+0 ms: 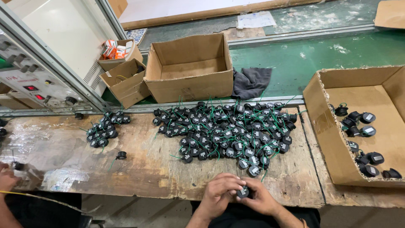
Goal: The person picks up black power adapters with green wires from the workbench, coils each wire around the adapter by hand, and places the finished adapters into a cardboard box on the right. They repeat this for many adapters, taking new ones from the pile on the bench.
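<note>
single head view — worn camera looks steeply down and forward over the workbench (139,169), hands close at bottom edge, green floor (312,59) far at top.

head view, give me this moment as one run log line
left hand + right hand: both holding one small black round part | big pile of parts: on bench | cardboard box: right, few parts inside

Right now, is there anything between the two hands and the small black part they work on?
Nothing visible. The left hand and right hand both already touch the small black part, holding it between their fingers just below the big pile of black parts.
</note>
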A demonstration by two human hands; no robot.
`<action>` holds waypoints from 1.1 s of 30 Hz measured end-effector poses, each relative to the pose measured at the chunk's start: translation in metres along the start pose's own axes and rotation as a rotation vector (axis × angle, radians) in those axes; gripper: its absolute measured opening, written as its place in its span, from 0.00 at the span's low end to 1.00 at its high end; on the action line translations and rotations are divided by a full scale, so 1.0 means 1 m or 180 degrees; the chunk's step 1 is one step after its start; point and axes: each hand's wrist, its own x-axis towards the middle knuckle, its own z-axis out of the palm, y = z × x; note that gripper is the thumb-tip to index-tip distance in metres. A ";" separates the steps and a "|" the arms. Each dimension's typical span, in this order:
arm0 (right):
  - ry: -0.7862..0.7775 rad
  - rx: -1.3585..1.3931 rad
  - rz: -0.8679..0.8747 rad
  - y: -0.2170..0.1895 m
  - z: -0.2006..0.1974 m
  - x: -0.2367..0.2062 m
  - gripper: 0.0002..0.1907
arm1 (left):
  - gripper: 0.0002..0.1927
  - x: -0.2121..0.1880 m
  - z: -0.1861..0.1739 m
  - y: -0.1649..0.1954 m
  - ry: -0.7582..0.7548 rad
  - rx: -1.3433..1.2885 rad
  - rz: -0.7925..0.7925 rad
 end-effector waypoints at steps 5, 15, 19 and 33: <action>0.0282 -0.0165 0.0282 -0.009 0.004 0.005 0.17 | 0.06 -0.005 0.003 -0.009 0.0240 0.0231 -0.0151; 0.0309 -0.0133 0.0192 -0.007 0.003 0.001 0.15 | 0.09 -0.016 0.003 -0.027 0.0217 -0.1426 -0.1168; 0.0237 -0.0233 0.0135 -0.015 0.004 0.006 0.17 | 0.09 -0.020 -0.005 -0.029 0.0021 -0.0683 -0.0611; -0.0192 -0.1058 -0.0406 -0.057 0.011 0.016 0.17 | 0.13 -0.027 0.025 -0.039 0.1004 -0.0191 -0.0738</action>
